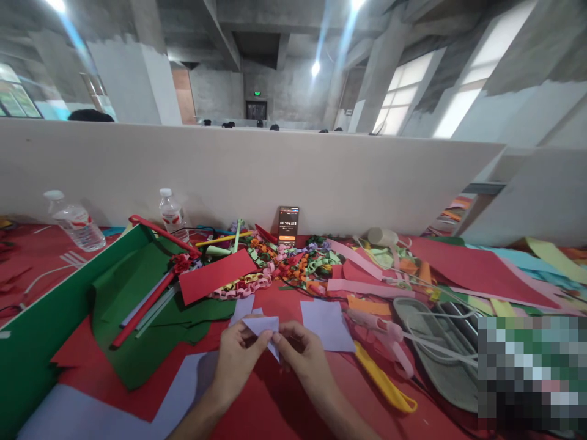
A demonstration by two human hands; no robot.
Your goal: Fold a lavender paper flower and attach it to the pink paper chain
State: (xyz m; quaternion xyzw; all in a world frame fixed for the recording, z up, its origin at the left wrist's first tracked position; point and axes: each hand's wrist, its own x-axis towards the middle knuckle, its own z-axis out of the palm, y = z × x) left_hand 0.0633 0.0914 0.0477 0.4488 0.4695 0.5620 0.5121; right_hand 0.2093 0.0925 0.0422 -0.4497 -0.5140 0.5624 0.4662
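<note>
Paper (pixel 265 326) between left grip (pixel 236 354), right grip (pixel 306 354)

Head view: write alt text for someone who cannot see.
Two bare hands pinch a small folded lavender paper piece over a red work surface. Beyond them, curly multicoloured paper strips lie before a black rectangular phone displaying a timer.

A pale partition (pixel 257 177) stands behind a red-surfaced table (pixel 339 397) at six o'clock. Beyond it, near twelve, a lit green sign (pixel 257 93) sits above a dark door (pixel 256 110) in a grey wall (pixel 293 91), a lamp (pixel 315 68) glaring nearby. Bare beams (pixel 222 33) cross overhead. A part-white pillar (pixel 160 85) rises at ten; daylight brightens windows (pixel 406 85) between one and two.
</note>
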